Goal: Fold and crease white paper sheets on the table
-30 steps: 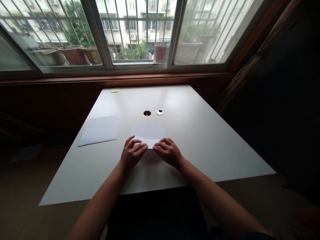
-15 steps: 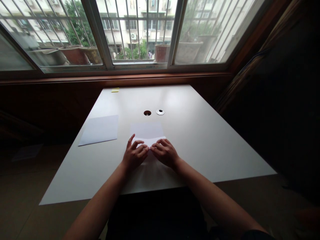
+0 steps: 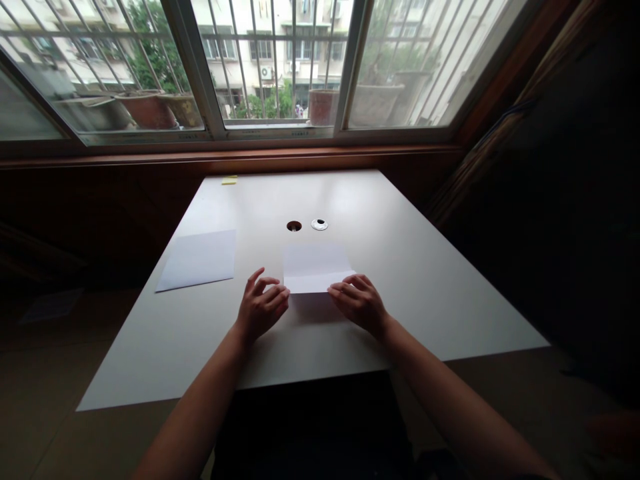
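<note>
Nearest, the person's two bare forearms reach in over the near edge of the white table. The left hand is drawn narrow, thumb and index fingertip closed on the near left corner of a sheet of white paper, its other fingers loosely curled and spread; the right hand pinches the near edge toward the right corner. The sheet lies in front of the person, near the middle of the table, its near edge raised over a shadow and its far part apparently flat. A line crosses it where the brighter near band meets the dimmer far part, so a bend seems begun, but no flap is laid over or pressed down; the folding looks at an early stage, most of it left. Left and slightly farther lies white paper, untouched. Beyond are a round cable hole, a pale grommet cover just right of it, and a yellow sticky note by the far left corner.
</note>
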`<state>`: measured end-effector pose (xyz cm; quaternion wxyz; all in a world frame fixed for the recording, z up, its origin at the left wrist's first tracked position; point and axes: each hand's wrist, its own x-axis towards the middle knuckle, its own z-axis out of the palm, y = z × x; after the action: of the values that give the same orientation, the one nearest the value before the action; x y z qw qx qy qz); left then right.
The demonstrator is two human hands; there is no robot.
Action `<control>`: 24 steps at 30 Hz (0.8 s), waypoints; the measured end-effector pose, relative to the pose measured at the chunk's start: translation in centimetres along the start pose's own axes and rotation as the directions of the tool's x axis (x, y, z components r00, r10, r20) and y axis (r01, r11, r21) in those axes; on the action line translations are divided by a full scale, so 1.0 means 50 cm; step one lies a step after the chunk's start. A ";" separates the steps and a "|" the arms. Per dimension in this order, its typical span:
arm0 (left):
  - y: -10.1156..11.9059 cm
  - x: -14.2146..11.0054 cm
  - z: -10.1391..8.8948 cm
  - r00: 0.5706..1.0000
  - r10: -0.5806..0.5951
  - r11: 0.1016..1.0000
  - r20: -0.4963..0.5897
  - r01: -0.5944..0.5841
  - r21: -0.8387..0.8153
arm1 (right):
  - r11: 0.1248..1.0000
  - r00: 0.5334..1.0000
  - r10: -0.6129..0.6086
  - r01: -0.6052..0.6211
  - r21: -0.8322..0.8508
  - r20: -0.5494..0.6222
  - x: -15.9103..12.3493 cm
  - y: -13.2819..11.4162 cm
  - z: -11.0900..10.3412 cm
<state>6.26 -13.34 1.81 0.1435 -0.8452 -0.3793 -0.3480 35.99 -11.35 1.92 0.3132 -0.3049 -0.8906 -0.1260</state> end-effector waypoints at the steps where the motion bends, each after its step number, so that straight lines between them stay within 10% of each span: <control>1: -0.003 -0.001 -0.002 1.000 -0.009 1.000 -0.009 0.009 0.001 | 1.000 1.000 0.007 -0.007 -0.005 -0.007 -0.006 0.007 -0.004; 24: 0.012 0.000 0.017 0.999 0.031 0.999 0.013 -0.032 0.040 | 0.998 0.998 -0.046 0.043 0.053 0.047 0.059 -0.060 0.049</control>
<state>7.12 -13.33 1.22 0.1635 -0.8502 -0.3739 -0.3327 31.13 -11.33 1.80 0.2964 -0.2796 -0.9074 -0.1024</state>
